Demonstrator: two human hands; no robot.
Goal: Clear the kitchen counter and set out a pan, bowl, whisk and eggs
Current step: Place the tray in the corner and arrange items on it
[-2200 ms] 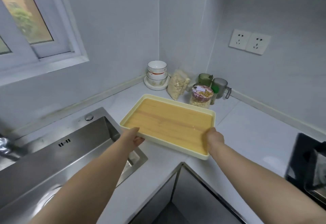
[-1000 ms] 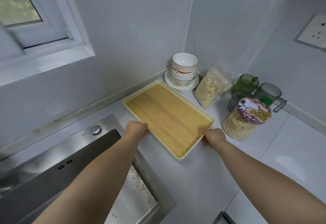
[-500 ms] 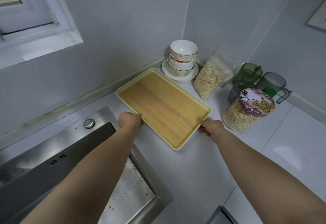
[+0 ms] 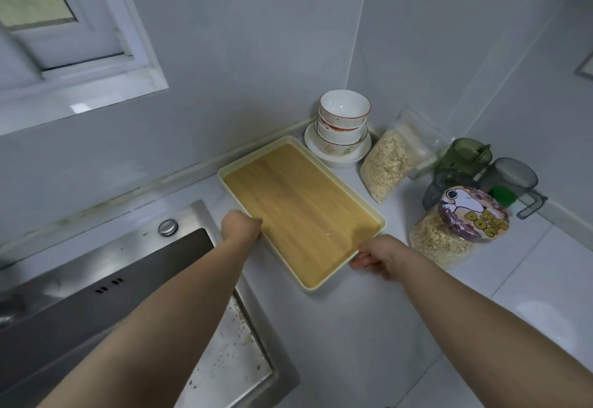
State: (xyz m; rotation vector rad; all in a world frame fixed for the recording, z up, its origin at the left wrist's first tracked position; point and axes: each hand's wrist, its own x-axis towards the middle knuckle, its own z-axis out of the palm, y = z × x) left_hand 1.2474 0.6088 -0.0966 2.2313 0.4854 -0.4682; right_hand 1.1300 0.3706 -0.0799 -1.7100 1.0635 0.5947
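A cream-rimmed tray with a wooden bottom (image 4: 301,208) lies on the white counter, angled toward the back wall. My left hand (image 4: 241,225) grips its left long rim near the sink. My right hand (image 4: 377,255) holds the rim at the near right corner, fingers curled under the edge. Just beyond the tray's far end, white bowls (image 4: 344,115) are stacked on a plate in the corner.
A steel sink (image 4: 134,282) is at left. A clear bag of oats (image 4: 390,162), a jar of oats with a cartoon dog lid (image 4: 455,227) and green and grey plastic mugs (image 4: 487,170) crowd the right of the tray. White counter (image 4: 369,327) lies in front.
Both hands carried the tray from the counter's front edge toward the back wall and turned it. It now lies by the bowls, between the sink and the oat jar.
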